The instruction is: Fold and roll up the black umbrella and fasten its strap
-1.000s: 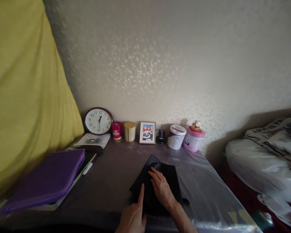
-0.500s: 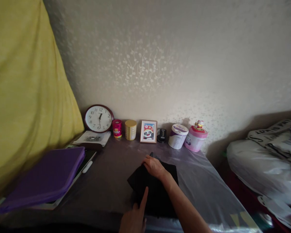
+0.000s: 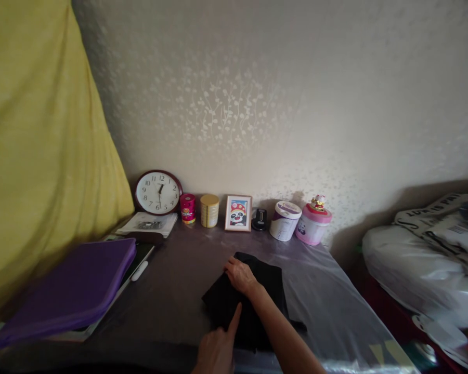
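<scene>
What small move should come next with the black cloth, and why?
Probably sweep the right hand across the black cloth to smooth it: that hand rests at the far left corner, while the left hand pins the near part with its forefinger.

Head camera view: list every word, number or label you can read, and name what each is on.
"12" and the other hour numerals: wall clock face.
Bold black print on the white bag: too warped to read.
Labels on the red tin, white tub and pink tub: too small.
</scene>
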`<state>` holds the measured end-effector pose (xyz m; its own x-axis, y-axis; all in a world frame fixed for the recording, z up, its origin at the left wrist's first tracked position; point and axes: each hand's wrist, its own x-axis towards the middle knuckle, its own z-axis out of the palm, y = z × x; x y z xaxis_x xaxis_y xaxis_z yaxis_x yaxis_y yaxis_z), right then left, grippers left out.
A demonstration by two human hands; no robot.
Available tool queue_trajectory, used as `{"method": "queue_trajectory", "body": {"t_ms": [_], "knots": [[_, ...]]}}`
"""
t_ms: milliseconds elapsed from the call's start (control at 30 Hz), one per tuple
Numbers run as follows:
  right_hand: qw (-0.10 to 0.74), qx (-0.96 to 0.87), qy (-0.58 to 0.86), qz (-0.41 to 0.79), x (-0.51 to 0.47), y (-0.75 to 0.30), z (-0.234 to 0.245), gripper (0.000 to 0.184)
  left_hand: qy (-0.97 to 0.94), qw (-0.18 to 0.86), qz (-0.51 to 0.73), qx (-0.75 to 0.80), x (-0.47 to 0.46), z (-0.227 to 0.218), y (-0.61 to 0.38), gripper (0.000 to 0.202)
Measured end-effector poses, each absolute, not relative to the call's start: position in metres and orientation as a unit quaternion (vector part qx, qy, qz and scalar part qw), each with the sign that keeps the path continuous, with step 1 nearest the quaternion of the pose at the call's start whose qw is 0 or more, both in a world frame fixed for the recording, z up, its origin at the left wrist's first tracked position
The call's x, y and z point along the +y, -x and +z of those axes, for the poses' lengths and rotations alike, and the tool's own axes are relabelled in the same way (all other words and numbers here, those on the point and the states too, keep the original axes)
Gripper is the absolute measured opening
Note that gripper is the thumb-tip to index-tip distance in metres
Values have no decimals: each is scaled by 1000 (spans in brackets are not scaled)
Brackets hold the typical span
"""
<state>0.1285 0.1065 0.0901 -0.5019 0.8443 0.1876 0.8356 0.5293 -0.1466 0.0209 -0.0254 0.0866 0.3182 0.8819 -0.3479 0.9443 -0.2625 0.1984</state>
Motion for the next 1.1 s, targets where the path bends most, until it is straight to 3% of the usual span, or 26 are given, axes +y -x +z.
{"method": "queue_trajectory", "body": {"t_ms": [100,200,367,767,1100], "knots": [[198,-868,454,29,87,-131,94,19,-790,199,-76,575,-26,88,-20,92],[225,-887,401,45,66,-134,91,19,-791,207,-66,572,-25,85,-19,87],[185,-912,361,61,61,-137,83,24,-775,209,-44,595,-23,71,-19,90],[62,-886,459,11,124,-151,81,40,-750,275,-38,600,-15,60,-20,100],[113,-788,604,19,153,-184,92,33,-754,296,-29,586,-19,63,-16,97]]}}
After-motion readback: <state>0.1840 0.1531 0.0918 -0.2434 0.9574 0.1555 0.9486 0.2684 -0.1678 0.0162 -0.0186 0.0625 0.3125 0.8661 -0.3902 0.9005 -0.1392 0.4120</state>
